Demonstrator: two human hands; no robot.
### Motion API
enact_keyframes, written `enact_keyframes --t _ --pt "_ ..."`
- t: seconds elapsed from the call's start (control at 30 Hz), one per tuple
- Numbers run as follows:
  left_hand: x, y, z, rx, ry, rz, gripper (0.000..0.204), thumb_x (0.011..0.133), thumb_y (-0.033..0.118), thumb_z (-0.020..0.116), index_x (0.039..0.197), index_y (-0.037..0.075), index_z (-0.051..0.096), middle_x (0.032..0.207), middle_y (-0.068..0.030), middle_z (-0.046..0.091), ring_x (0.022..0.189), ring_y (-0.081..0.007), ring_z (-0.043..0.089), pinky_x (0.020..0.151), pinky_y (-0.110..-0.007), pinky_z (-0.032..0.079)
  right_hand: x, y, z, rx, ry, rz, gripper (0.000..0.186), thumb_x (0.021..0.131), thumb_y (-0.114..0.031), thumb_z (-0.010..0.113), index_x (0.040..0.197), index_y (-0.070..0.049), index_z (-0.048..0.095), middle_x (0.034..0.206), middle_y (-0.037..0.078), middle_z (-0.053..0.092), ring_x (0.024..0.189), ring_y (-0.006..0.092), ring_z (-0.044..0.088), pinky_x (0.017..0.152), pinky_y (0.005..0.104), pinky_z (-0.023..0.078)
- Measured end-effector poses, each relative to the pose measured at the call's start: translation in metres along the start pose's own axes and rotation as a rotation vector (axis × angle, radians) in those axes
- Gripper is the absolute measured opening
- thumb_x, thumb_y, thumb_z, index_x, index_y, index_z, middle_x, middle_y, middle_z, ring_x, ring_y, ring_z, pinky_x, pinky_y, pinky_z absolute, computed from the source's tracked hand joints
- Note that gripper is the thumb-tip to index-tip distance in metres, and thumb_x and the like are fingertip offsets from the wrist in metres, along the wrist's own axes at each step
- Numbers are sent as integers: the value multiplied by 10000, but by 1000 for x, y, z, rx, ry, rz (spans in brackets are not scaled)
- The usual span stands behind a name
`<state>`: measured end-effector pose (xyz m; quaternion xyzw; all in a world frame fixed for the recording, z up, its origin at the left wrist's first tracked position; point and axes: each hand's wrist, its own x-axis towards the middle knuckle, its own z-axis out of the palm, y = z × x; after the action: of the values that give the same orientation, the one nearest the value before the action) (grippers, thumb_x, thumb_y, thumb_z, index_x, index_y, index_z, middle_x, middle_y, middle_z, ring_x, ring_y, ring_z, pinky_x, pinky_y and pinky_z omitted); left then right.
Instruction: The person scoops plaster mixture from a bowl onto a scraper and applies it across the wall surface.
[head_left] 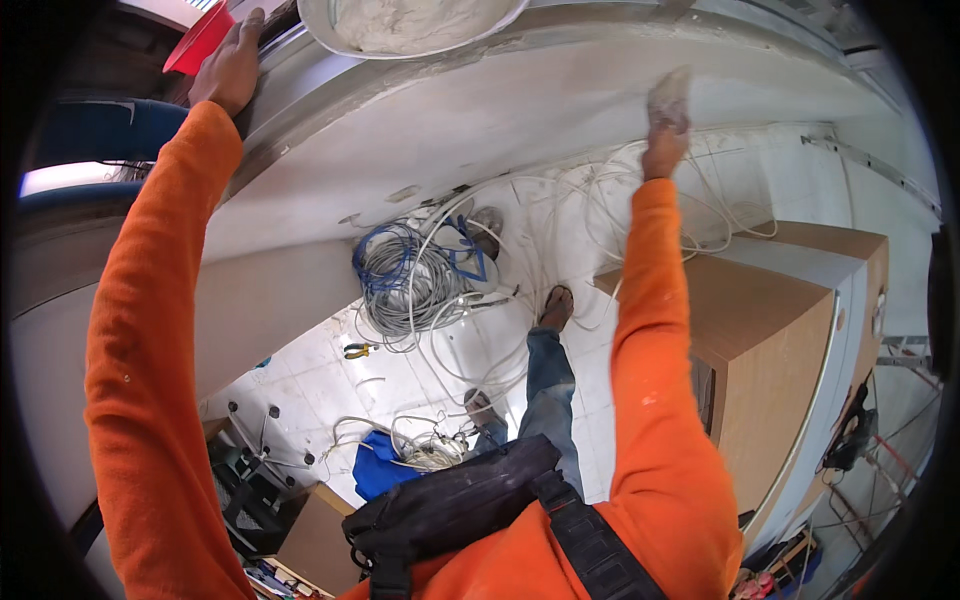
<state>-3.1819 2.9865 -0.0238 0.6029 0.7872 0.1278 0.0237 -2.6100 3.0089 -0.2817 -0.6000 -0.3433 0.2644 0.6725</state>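
My left hand (230,65) lies on the ledge (285,75) atop a low wall, its fingers stretched out beside a red plastic bowl (200,38). To its right on the ledge stands a white basin (345,48) holding a pale, paste-like mix (420,22). My right hand (667,120), whitish with dust or paste, is raised in front of the smooth pale wall face (540,100). Motion smears its fingers, so whether they grip a thin, pale tool cannot be told. Both arms are stretched forward in orange sleeves.
Coiled grey and blue cables (400,285) and loose white cable loops (600,190) lie on the tiled floor by my feet. Yellow-handled pliers (358,351) are near them. A wooden cabinet (750,300) stands at right, a wheeled chair base (265,450) at lower left.
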Motion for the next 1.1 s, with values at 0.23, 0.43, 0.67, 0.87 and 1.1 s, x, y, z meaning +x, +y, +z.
enact_keyframes --t 0.23,0.43,0.67,0.87,1.1 --pt "-4 -16 -8 -20 26 -39 713 903 657 174 1395 203 418 1398 -151 462 1316 -353 392 1081 -435 278 -287 -86 112 -163 -402 140 414 770 -9 511 1171 41 597 905 195 641 786 270 597 710 379 486" --pt "7 -16 1 2 34 0 717 899 663 178 1389 202 424 1391 -137 474 1307 -355 404 1076 -438 284 -335 -73 78 -227 -381 -235 358 855 -31 511 1206 35 543 1187 179 596 1073 263 562 948 338 419" --pt "-1 -12 -4 27 57 -9 706 898 664 168 1379 223 438 1369 -157 491 1294 -361 418 1068 -447 292 -250 -92 128 118 -2 68 552 873 -4 427 1408 67 312 1380 234 420 1240 305 432 1036 361 335" --pt "-2 14 -1 -4 38 -16 703 902 657 174 1383 215 433 1371 -166 488 1295 -365 416 1071 -448 287 -318 -123 218 -174 -153 -82 590 871 -56 479 1395 103 262 1441 278 301 1327 399 318 1125 459 215" --pt "7 -20 -2 29 41 -72 709 886 676 201 1379 233 450 1389 -149 474 1303 -356 409 1075 -453 281 -370 -144 107 -336 -720 -38 479 912 -140 445 1350 48 392 1314 218 471 1237 383 427 1061 452 303"
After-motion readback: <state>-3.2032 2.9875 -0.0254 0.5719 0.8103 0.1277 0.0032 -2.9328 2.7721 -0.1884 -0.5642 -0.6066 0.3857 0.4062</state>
